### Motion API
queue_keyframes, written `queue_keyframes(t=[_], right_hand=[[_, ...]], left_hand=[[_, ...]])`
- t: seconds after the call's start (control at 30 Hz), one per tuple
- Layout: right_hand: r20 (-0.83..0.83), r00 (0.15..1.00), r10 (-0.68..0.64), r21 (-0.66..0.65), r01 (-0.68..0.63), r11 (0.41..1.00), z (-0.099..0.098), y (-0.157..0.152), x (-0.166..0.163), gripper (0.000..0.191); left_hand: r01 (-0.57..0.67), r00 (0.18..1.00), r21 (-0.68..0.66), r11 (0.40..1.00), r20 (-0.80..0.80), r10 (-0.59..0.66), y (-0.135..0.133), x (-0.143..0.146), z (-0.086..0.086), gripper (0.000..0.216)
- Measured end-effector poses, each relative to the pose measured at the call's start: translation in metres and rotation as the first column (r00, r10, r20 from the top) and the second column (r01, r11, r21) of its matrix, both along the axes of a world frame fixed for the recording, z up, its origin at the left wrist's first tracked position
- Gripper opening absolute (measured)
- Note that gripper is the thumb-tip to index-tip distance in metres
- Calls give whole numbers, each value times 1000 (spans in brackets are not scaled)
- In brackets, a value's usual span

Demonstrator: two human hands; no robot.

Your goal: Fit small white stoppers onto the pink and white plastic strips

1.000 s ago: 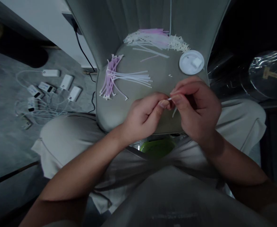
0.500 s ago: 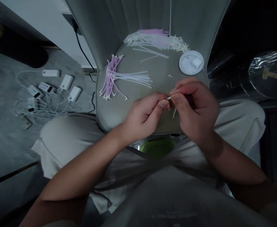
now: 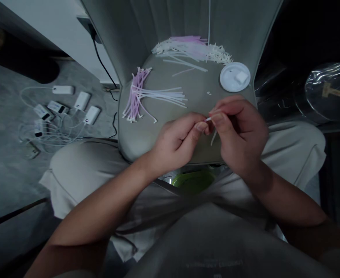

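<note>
My left hand (image 3: 180, 139) and my right hand (image 3: 239, 129) meet above the front of the grey chair seat (image 3: 158, 143). Between their fingertips shows a short piece of a thin white stick (image 3: 208, 119), pinched from both sides. A pale strip (image 3: 213, 138) hangs below my right fingers; whether it belongs to the same piece I cannot tell. To the left lies a bundle of purple sticks (image 3: 135, 94) with white tips, crossed by several loose white sticks (image 3: 164, 94). Tiny white bits (image 3: 208, 93) rest just beyond my hands.
At the seat's back is a pile of white and purple sticks (image 3: 190, 48). Right of it stands a round white dish (image 3: 228, 83) holding a white block (image 3: 241, 77). White power banks (image 3: 82, 101) with tangled cables lie on the floor at left. A green container (image 3: 193, 181) shows below the seat.
Both hands stay almost in place. The right hand and the hanging pale strip have shifted very slightly left.
</note>
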State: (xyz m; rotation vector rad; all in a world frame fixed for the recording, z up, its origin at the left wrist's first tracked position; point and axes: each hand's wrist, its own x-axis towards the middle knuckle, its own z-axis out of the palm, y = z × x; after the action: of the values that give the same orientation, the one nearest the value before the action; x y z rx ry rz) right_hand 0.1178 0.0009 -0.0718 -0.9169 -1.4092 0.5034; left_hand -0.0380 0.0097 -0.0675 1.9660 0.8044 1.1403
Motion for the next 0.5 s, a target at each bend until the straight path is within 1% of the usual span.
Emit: queue_keyframes(t=[0.13, 0.33, 0.5], right_hand=[[5, 1000, 4, 6, -4, 1000, -1, 0, 1, 7], [1, 1000, -8, -22, 8, 1000, 0, -3, 0, 7], [1, 1000, 1, -18, -1, 1000, -2, -2, 0, 6]], left_hand=[[1, 1000, 12, 1000, -4, -1, 0, 0, 1, 25], [-4, 1000, -14, 1000, -17, 4, 0, 0, 1, 28], [-4, 1000, 0, 1000, -7, 4, 0, 1, 0, 25]])
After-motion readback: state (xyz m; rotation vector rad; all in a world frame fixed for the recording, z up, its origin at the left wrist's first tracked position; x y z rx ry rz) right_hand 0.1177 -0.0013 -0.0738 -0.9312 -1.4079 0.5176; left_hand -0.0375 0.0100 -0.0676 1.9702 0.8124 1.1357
